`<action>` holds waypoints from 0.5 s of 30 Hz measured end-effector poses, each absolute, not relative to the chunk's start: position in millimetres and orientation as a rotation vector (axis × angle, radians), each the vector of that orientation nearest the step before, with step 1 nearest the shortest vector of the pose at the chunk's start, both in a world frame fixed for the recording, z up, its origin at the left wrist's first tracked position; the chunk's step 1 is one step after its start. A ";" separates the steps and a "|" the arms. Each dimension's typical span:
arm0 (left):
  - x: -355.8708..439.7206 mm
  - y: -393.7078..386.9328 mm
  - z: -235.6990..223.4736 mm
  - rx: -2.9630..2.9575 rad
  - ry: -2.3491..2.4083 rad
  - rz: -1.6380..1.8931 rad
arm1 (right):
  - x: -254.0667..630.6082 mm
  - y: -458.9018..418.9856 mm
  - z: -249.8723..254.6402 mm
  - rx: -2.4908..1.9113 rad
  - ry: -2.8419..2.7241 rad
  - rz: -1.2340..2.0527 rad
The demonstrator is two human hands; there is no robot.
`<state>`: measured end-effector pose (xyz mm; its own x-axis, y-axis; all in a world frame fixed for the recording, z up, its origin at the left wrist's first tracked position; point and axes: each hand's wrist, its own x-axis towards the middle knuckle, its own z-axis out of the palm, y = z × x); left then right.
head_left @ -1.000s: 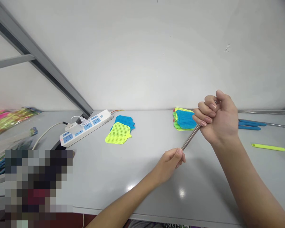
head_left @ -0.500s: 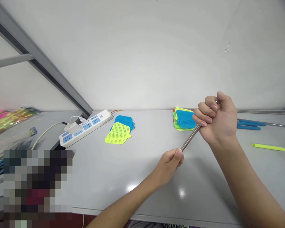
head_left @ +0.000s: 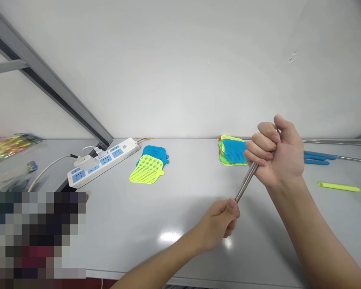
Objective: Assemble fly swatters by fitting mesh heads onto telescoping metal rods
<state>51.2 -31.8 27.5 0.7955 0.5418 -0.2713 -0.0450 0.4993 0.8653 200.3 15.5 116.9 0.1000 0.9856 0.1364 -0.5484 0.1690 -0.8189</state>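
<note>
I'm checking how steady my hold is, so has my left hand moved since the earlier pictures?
Yes. Judged against the stacked mesh pieces, your left hand has moved down in the view, away from them, and slightly right.

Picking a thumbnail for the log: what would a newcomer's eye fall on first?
Two hands right of centre: the right hand, palm towards the camera, and the left hand below it, both gripping a slanted metal rod. Next, the bright yellow mesh piece, overlapping a blue mesh piece left of centre. Then the white power strip, further left.
</note>
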 end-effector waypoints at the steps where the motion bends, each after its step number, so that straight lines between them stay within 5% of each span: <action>1: 51.0 -31.4 27.8 0.989 0.558 0.373 | 200.2 15.6 116.9 -0.681 -0.797 1.285; 15: 49.6 -26.6 26.4 0.915 0.450 0.287 | 201.3 17.5 113.6 -0.585 -0.780 1.345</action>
